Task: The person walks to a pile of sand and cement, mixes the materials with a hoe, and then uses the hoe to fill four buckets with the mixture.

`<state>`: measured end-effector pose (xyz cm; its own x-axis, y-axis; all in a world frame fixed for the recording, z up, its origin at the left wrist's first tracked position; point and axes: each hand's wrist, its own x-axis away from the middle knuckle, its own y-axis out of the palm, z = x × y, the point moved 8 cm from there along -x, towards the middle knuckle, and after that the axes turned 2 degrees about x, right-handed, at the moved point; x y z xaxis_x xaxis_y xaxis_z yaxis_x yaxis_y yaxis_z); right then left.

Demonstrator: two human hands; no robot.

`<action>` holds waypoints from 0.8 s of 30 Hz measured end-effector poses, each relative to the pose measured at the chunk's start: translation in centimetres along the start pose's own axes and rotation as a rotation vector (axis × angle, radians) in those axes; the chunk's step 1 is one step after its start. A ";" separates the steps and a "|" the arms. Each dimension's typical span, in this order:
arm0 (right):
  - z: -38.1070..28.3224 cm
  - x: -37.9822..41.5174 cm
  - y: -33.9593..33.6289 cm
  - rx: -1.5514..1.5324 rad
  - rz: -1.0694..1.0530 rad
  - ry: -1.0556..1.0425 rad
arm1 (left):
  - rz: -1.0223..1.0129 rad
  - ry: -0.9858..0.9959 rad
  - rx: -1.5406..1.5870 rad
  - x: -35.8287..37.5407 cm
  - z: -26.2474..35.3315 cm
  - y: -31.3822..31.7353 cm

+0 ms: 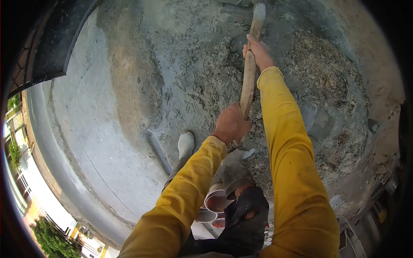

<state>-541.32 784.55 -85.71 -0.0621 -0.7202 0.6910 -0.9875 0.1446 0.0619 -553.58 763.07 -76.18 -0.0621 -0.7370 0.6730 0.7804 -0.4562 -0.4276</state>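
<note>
Both of my hands are wrapped round a long wooden handle, which slants up over wet grey mortar. My left hand closes on its lower end, close above my legs. Farther up the handle, my right hand grips it near its pale, mortar-smeared upper part. The tool's head at the far end is mostly hidden at the top edge. Yellow sleeves cover both arms.
A light boot stands beside the mortar at a narrow channel. Several buckets sit by my legs. A rough mound lies right, a dark metal frame upper left, plants lower left.
</note>
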 end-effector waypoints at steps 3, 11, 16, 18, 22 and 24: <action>4.4 1.2 -1.4 0.143 0.010 0.096 | -0.373 -0.154 0.316 1.0 -1.1 5.2; 11.7 21.0 -12.3 0.237 0.125 0.270 | -0.719 -0.379 0.624 23.0 4.2 13.0; 11.4 39.4 -13.2 0.120 0.373 0.366 | -0.764 -0.070 0.630 37.9 1.4 9.6; 9.9 42.4 -12.6 0.149 0.420 0.372 | -0.839 -0.129 0.647 40.2 0.6 8.1; 7.1 37.8 -10.1 0.026 0.434 0.233 | -0.858 -0.064 0.515 34.7 -1.4 5.7; 3.5 33.6 -6.9 0.044 0.395 0.147 | -0.763 -0.050 0.293 29.5 -2.0 2.9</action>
<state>-537.10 756.97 -65.40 -0.4194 -0.5103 0.7508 -0.8972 0.3587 -0.2574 -554.39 739.07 -58.78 -0.6195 -0.2496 0.7443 0.6657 -0.6695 0.3296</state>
